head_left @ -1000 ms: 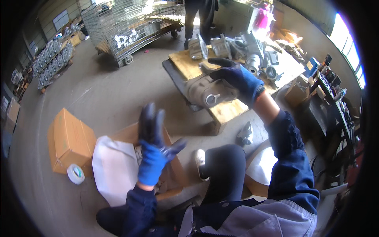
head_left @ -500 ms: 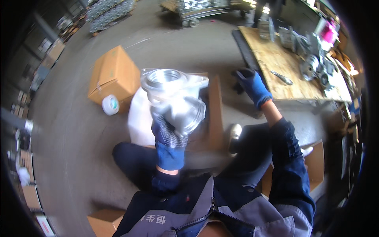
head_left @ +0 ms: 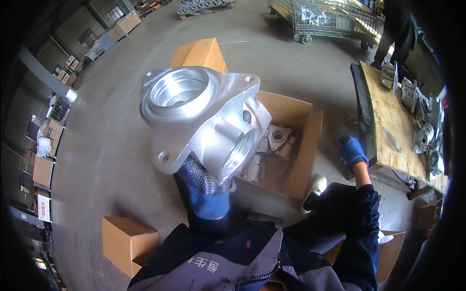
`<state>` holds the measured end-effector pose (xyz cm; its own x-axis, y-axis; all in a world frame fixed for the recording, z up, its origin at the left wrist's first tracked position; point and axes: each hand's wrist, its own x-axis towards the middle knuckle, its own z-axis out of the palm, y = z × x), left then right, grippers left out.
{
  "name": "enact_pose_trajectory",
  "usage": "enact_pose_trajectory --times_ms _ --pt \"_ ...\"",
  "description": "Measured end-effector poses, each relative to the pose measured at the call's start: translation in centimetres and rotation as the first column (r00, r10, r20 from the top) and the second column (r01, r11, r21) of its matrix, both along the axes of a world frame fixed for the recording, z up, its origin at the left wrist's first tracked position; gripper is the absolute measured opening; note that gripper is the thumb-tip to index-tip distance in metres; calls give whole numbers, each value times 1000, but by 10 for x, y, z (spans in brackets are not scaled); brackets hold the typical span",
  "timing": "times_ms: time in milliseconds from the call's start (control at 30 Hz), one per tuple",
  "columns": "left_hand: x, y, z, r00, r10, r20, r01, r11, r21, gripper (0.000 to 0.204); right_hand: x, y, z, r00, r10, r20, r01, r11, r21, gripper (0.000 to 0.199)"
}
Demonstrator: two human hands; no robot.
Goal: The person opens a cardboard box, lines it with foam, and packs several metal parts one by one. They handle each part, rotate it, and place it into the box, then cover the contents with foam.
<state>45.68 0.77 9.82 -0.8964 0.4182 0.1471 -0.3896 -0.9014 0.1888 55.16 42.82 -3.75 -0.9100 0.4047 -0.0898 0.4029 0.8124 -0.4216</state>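
Note:
A large silver metal casting (head_left: 206, 109) with a round bored opening, bolt-hole flanges and a side port fills the middle of the view. It is raised above an open cardboard box, and my left hand (head_left: 206, 191), in a blue knitted glove with a dark dotted palm, grips it from below. The casting hides most of those fingers. Off to the right, beside the wooden table's near edge, is my gloved right hand (head_left: 351, 151). Its back faces up and its fingers are turned away into shadow; no object shows in it.
Several similar castings (head_left: 278, 137) lie inside the open box (head_left: 302, 162). A plywood-topped table (head_left: 383, 109) at right bears metal parts and a small flat tool (head_left: 392, 139). A closed carton (head_left: 206, 51) stands beyond, and a wire cart (head_left: 330, 26) and a person (head_left: 395, 34) farther back.
My left hand has lifted the casting closer and turned it, so it looks larger. The view has shifted left, and castings in the box now show. My right hand has drawn nearer to me.

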Motion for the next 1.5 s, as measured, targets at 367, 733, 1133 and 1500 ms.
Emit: enact_pose_trajectory --times_ms 367,733,1133,1500 --pt "3 17 38 947 -316 -53 307 850 428 65 2 3 1 998 14 -58 -12 999 36 33" --pt "4 27 21 974 -225 -40 226 929 293 62 1 -30 22 978 95 -186 -161 912 -379 23" --pt "38 -2 -31 943 177 -282 -313 755 -575 58 26 -242 210 453 557 -696 -701 705 108 42" --pt "45 -18 -36 344 -400 -850 -887 -436 -154 55 29 -226 184 361 612 -703 -849 529 24 28"
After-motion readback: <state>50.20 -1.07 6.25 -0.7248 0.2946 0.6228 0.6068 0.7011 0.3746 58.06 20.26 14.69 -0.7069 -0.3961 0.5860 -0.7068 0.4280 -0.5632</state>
